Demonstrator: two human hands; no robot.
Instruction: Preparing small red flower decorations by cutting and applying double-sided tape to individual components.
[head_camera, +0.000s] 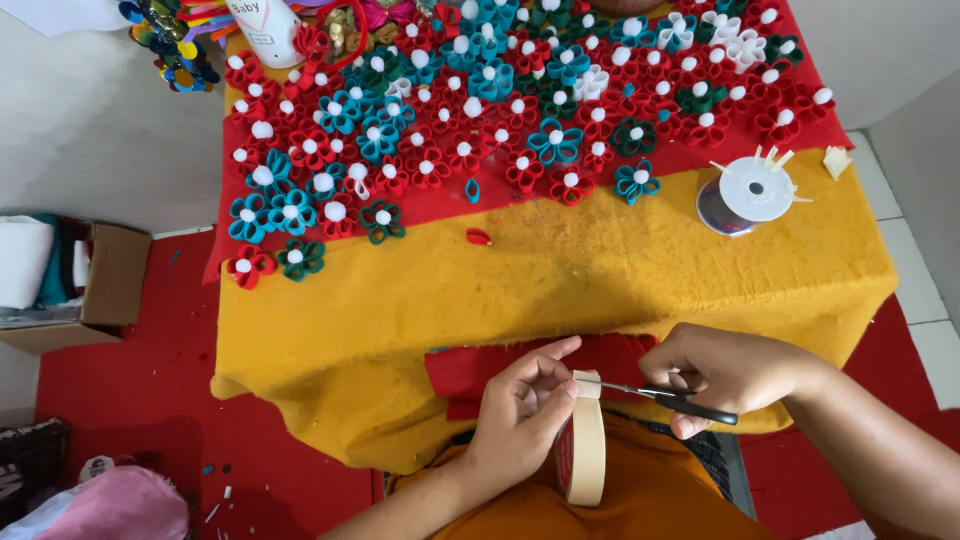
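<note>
Scissors (660, 395) in right hand (725, 370) point left at upright tape roll (585, 440).

left hand (520, 415) holds masking tape roll (586, 450) upright, right hand (722, 372) snips its end with scissors (668, 398), yellow cloth table (560, 270), felt flowers (480, 110) behind

Red floor (130, 390), white wall (90, 130), cardboard box (110, 280) (left side), daylight.

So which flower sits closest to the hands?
The red flower at the left edge of the yellow cloth, beside a green one; the other flowers lie farther up.
</note>
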